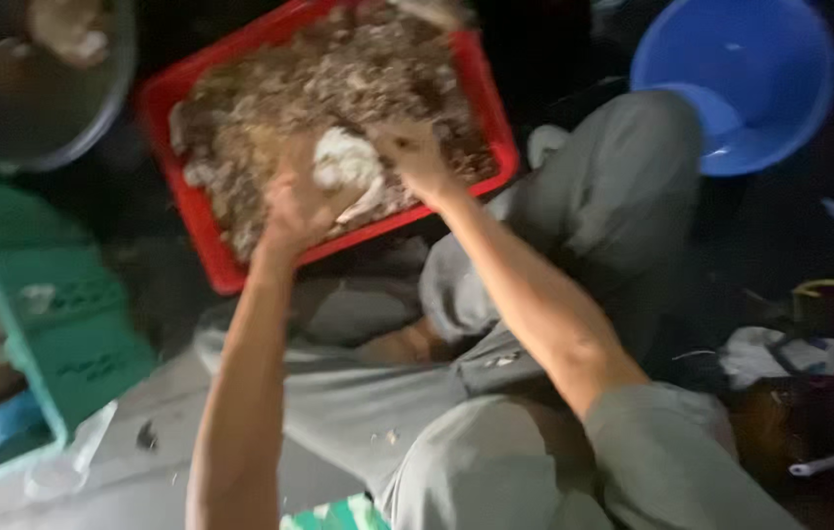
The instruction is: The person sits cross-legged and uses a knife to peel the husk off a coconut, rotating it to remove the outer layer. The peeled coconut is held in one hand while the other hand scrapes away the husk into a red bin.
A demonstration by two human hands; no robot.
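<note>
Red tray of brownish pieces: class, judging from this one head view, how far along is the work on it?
Done: a few pale pieces lie in the grey bowl at upper left. In hand: the left hand and right hand together hold a whitish lump over the red tray. Left: the tray looks heaped with brownish pieces, so most seems undone. The blue basin looks empty.

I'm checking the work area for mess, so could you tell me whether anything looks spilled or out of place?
Small pale flecks lie scattered on the grey trousers, seemingly dropped from the red plastic tray of brownish clumps, where the left hand and right hand grip a whitish lump. The picture is blurred; nothing else stands out.
</note>
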